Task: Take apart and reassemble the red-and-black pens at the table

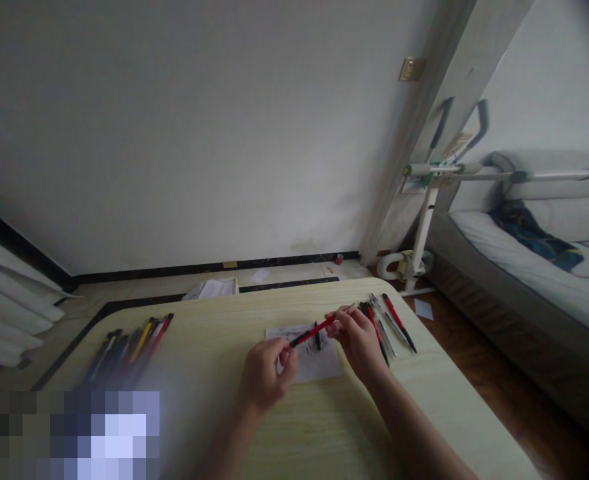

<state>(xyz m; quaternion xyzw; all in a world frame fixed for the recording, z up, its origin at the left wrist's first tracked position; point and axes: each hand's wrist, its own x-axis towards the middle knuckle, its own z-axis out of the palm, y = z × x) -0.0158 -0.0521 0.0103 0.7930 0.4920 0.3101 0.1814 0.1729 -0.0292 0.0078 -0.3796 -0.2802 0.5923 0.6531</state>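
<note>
A red pen (315,330) with a dark end is stretched between my two hands above the table. My left hand (269,373) pinches its dark lower end. The fingers of my right hand (357,337) are closed on the other end, where a thin pale tip shows. Beneath lies a white sheet of paper (319,370) with dark scribbles, and a black pen cap (317,337) appears to rest on it. Just right of my right hand are several pens (399,323), red, black and clear.
On the table's (199,373) left side lies a row of several pens (141,340), partly blurred. A pixelated patch covers the lower left. Beyond the table are a wall, a box of papers (217,288), white exercise equipment (427,220) and a bed (514,247) at right.
</note>
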